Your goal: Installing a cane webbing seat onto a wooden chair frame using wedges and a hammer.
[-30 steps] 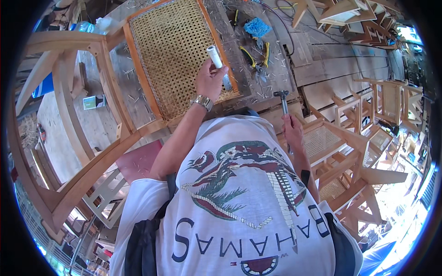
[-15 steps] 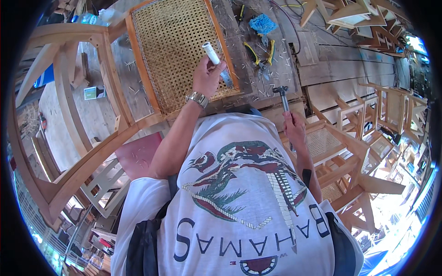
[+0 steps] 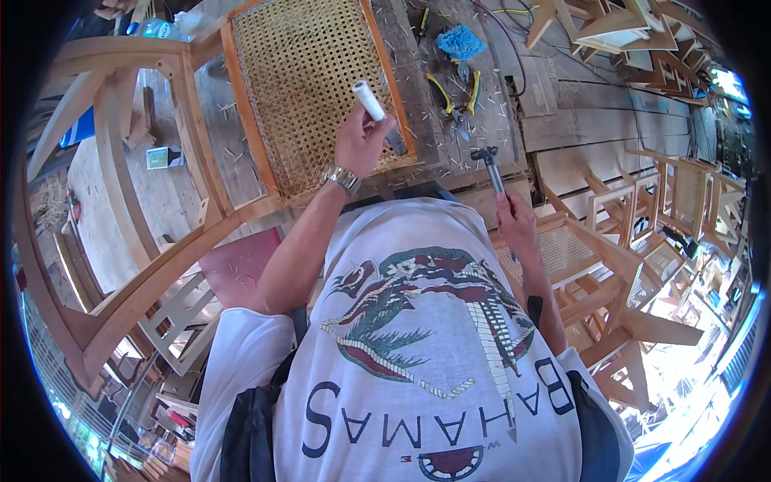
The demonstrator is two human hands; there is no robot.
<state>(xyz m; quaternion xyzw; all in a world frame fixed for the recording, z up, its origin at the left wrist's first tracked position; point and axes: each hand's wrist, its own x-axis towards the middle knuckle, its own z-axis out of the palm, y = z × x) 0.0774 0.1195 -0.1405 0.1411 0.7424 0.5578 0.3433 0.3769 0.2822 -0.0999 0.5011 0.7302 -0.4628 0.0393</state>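
My left hand (image 3: 359, 147), with a metal watch at its wrist, grips a white-handled chisel (image 3: 369, 100). Its flat metal blade (image 3: 394, 143) points down by the near right corner of a woven cane panel (image 3: 309, 76) in an orange-brown wooden frame. Loose cane ends fray along the panel's near edge. Off to the right, my right hand (image 3: 516, 225) is closed round the reddish grip of a hammer (image 3: 495, 173). The dark hammer head is uppermost, over the bench boards and apart from the panel.
Yellow-handled pliers (image 3: 456, 112) and a blue bundle (image 3: 460, 42) lie right of the panel among scattered cane bits. A curved wooden chair frame (image 3: 189, 128) stands on the left. Several unfinished wooden chairs (image 3: 618, 265) crowd the right. A bottle (image 3: 152, 30) sits at far left.
My left hand has turned slightly with the chisel, and less of the blade shows. The hammer head has tipped a little left and up. Both grips stay closed.
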